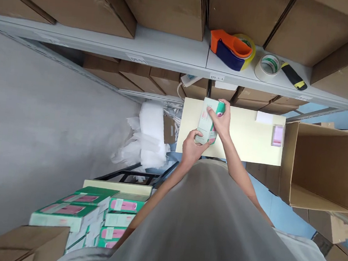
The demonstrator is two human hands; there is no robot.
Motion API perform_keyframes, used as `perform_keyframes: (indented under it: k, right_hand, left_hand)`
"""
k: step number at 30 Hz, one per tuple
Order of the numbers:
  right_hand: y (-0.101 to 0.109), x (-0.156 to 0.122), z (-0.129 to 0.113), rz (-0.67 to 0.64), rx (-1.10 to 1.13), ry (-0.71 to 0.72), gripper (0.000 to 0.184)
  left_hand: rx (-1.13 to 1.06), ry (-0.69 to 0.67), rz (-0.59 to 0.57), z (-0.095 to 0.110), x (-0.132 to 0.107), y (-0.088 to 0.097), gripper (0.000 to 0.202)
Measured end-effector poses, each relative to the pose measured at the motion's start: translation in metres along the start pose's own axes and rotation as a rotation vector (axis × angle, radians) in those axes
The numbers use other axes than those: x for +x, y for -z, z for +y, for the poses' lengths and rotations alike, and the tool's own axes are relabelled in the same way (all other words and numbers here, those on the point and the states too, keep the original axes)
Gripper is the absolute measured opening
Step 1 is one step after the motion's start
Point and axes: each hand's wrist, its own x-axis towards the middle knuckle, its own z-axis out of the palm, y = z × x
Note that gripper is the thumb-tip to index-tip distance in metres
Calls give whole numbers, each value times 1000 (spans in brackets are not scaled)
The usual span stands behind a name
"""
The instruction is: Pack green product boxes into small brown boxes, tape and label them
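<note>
A white and green product box [206,119] with pink pictures is held tilted over the pale yellow tabletop [243,142]. My left hand [193,145] grips its lower end, with the thumb and fingers on opposite sides. Around the upper right edge wraps my right hand [222,120], its thumb lying on the white face. The box's underside and its far face are hidden from view.
An open cardboard carton [324,164] stands right of the table. White foam wrap [151,134] hangs at the left. Stacked green boxes [90,204] sit lower left. The shelf [171,46] ahead carries cartons, a tape dispenser [232,49], a tape roll [267,68] and a utility knife [294,76].
</note>
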Motion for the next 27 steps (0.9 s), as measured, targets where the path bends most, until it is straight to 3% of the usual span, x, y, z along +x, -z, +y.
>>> perform_keyframes:
  k: [3,9,18,20,25,27]
  right_hand:
    - [10,3,1,-52,63,-7,87]
    - [22,0,-1,-189,217,-90,79]
    - [23,-4,0,-224,234,-82,77]
    - [23,-2,0,-220,197,-77,77]
    - [10,-3,-4,-125,39,-18,92]
    - [2,-4,-5,-69,-7,4,98]
  left_hand:
    - [-181,30,-127,0,-2,10,58]
    - [-397,336,-378,-8,8,30,73]
    - [-361,334,-407,-9,12,25,78]
    - [-332,305,-354,-12,14,22,81]
    - [-168,124,-37,-17,20,9,82]
    - [-63,40,31,-14,19,5,81]
